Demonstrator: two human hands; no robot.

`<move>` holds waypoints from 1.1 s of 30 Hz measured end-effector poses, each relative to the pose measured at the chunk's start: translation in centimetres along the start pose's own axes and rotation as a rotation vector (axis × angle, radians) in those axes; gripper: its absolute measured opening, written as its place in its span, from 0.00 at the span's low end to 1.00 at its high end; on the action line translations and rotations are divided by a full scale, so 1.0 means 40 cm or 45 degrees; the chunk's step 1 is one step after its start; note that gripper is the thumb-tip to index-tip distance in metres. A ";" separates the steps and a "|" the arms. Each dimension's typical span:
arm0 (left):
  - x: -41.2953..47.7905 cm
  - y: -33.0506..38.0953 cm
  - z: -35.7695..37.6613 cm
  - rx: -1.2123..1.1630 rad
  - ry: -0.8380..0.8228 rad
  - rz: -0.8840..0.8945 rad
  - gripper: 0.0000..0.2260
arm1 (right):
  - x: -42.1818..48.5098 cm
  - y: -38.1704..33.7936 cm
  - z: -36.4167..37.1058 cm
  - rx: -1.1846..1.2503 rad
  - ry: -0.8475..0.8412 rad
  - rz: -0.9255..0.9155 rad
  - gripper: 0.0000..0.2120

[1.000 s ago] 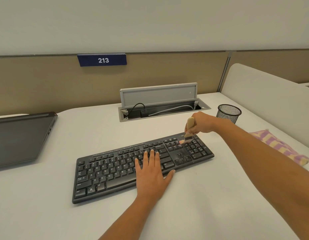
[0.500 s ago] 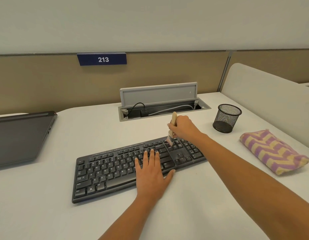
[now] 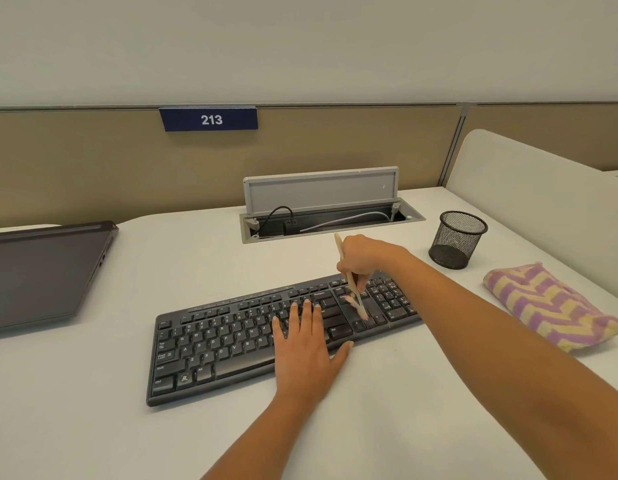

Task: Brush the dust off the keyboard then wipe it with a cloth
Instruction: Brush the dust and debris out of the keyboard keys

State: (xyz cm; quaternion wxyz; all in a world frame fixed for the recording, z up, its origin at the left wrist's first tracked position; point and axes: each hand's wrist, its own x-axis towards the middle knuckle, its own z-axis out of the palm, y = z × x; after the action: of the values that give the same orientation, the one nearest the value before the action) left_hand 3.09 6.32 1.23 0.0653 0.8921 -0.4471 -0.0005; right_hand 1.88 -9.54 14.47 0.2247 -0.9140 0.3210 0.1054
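Right hand, gripping brush, swept left from numpad to arrow-key block; left hand flat on keyboard, steadying; brushing still underway, cloth untouched.

Left grip lies flat on the black plastic keyboard; right grip holds a wooden-handled brush against its keys.

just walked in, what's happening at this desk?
A person is dusting a black keyboard. The right hand grips a small wooden-handled brush, with its bristles down on the keys between the main block and the number pad. The left hand lies flat on the keys, apparently steadying the board. The striped cloth lies untouched on the desk to the right, so wiping has not begun.
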 end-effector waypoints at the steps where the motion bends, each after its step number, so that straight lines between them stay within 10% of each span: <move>1: -0.002 0.000 -0.003 0.006 -0.001 -0.022 0.47 | 0.001 0.000 -0.005 -0.015 -0.012 0.002 0.08; 7: 0.003 -0.003 0.007 -0.043 0.036 0.016 0.40 | 0.021 0.004 -0.017 0.159 0.314 -0.158 0.13; 12: 0.001 -0.003 0.012 -0.059 0.044 -0.007 0.45 | 0.013 0.028 0.010 0.452 0.143 -0.336 0.10; 33: 0.000 -0.003 0.010 -0.025 0.047 0.013 0.55 | 0.008 0.203 -0.050 -0.071 0.375 0.007 0.14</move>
State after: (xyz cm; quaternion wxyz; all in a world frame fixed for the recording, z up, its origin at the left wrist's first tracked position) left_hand 3.15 6.34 0.83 0.0824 0.8889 -0.4504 0.0117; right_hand -2.94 -16.31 13.35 0.1493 -0.9246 0.3499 -0.0205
